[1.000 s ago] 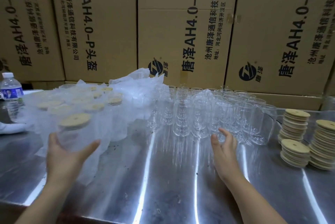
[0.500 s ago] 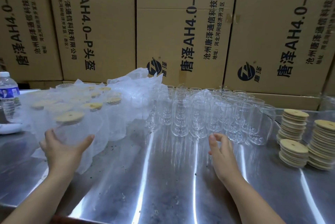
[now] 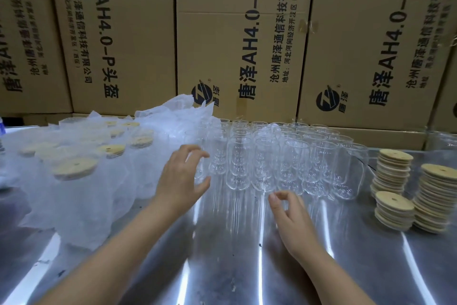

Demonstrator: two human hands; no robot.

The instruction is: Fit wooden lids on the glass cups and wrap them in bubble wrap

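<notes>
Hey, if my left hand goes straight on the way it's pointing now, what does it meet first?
The left hand would likely meet the leftmost front glass cup, which stands between its spread fingers and thumb; whether they touch yet is unclear.

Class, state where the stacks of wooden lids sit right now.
In the head view, the wooden lids stand stacked at the right of the steel table, just right of the bare glass cups.

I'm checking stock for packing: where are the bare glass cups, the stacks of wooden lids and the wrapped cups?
bare glass cups [image 3: 239, 163], head view, wall of a front cup.
stacks of wooden lids [image 3: 394, 199], head view, top disc of the front stack.
wrapped cups [image 3: 74, 168], head view, lid of the nearest one.
</notes>
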